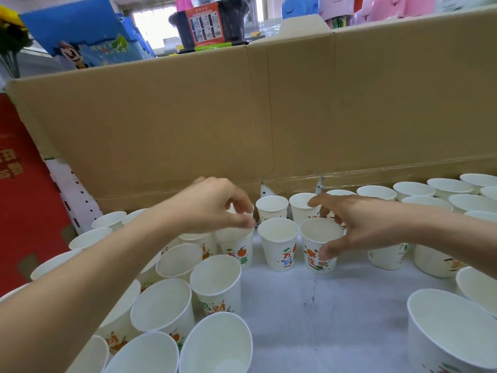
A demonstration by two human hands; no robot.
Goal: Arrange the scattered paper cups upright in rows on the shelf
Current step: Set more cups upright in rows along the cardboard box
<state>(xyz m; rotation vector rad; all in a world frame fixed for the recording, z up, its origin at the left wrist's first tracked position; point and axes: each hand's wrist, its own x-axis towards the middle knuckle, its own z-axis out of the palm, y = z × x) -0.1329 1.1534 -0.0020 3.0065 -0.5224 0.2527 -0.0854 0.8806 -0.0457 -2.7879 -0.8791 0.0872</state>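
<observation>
Surface: a pale shelf top (pixel 322 305), with a bare patch at its centre.

Nearest, right: a single cup (pixel 451 332) is stood upright with its mouth open.

Nearest, left: a cluster of paper cups (pixel 161 308) is packed together, walls touching and mouths up, under the left forearm.

Mid-depth: three printed cups are set in a row.
- The left cup (pixel 238 249) lies under the left hand (pixel 212 208), whose fingertips are bunched together at the rim. Whether the rim is pinched cannot be told.
- The middle cup (pixel 278 246) is untouched.
- The right cup (pixel 320 246) is gripped by the right hand (pixel 357 224), thumb on the printed wall and fingers curled behind the rim.

Behind: two back-row cups (pixel 271 208) are stood side by side. Further rows of cups (pixel 430 189) are seen at far right.

Backing: a cardboard sheet (pixel 269 117) is stood upright. A red carton (pixel 18 184) is at left and a black pot (pixel 209 22) is above.
</observation>
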